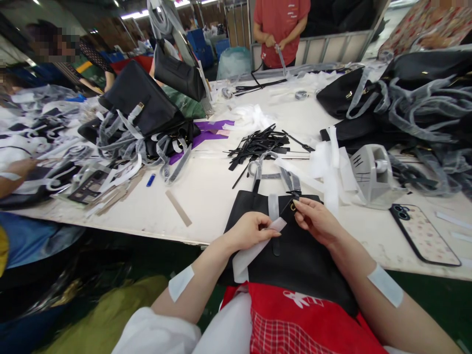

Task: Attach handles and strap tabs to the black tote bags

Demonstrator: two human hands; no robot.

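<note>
A black handbag (302, 265) leans between the table edge and my lap. Clear wrapping covers its upright handles (289, 178). My left hand (254, 228) is closed, pinching a white strip (254, 253) that hangs down over the bag's front. From near those fingers a thin black strap (286, 209) runs up toward my right hand (313, 216). The right fingers pinch this strap beside a gold ring (293, 206) below the handle base. A strip of pale tape (273, 206) crosses the bag's top edge. The exact grip of the left fingertips is partly hidden.
Loose black straps (258, 145) lie in a pile beyond the bag. A tape dispenser (374, 174) and a phone (424, 236) are at right. Black bags stand at left (143, 98) and right (342, 91). Co-workers are across the table and at left.
</note>
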